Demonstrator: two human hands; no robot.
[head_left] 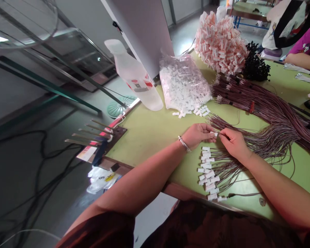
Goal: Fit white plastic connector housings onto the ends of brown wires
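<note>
Between the fingertips of my left hand point(200, 134) is a small white plastic connector point(214, 133). My right hand point(234, 142) meets it from the right, thumb and forefinger pinched at the connector's end; the wire there is thin and mostly hidden by the fingers. Just below my hands lies a column of white connectors point(208, 172) fitted on brown wires point(229, 168). A spread bundle of loose brown wires point(268, 137) runs off to the right, its bare tips point(213, 120) close behind my hands.
Behind stand a clear bag of white connectors point(184, 82), a few loose connectors point(203, 111) and a white bottle point(136, 75). Further right are heaped pinkish-white parts point(222, 44), black parts point(257, 63) and thick wire bundles point(260, 98). A pronged metal rack point(105, 137) sits on the left edge. Another person's arm point(303, 60) shows.
</note>
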